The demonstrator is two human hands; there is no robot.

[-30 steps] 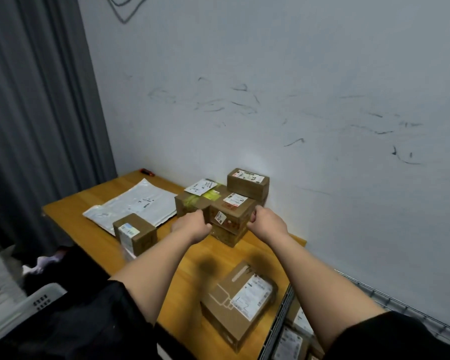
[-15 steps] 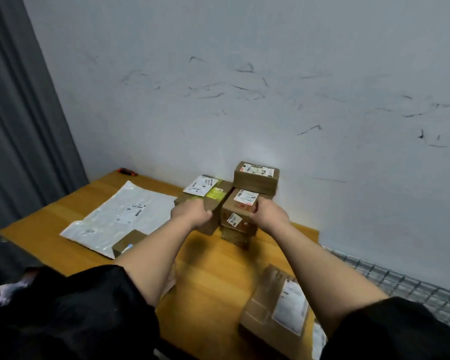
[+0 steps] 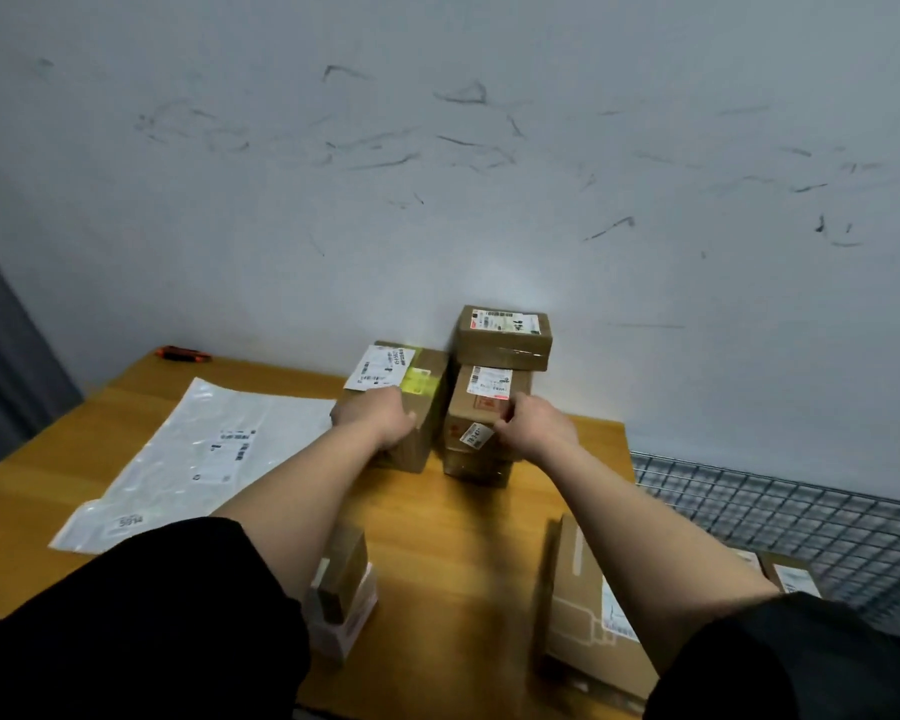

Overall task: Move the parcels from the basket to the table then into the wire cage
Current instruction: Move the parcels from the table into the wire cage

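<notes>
In the middle of the frame both hands work at a group of cardboard parcels that stand against the wall at the far edge of the wooden table [image 3: 453, 517]. The left hand [image 3: 380, 420] lies over the near top edge of the wide parcel with the yellow sticker [image 3: 411, 407]; its fingers curl down over the front of this parcel, so it seems to grip it. The right hand [image 3: 533, 426] holds the right side of the small labelled box [image 3: 481, 407], which sits on top of another box and just in front of the top box by the wall [image 3: 505, 337]. Its fingertips press on the box face near a white label; I cannot tell how the thumb lies.

The wire cage [image 3: 780, 517] is at the right of the frame, lower than the table, and some parcels are already inside it at the lower right. More parcels wait at the bottom of the frame: a small brown-and-white box [image 3: 341, 597] and a large flat carton [image 3: 588, 610]. A grey plastic mailer bag [image 3: 198, 454] lies at the left.

To do this step well, I think each hand should take only one parcel and lift it straight up first. The small box stands in a stack, so a sideways pull may drag the box under it or tip the top one.
</notes>
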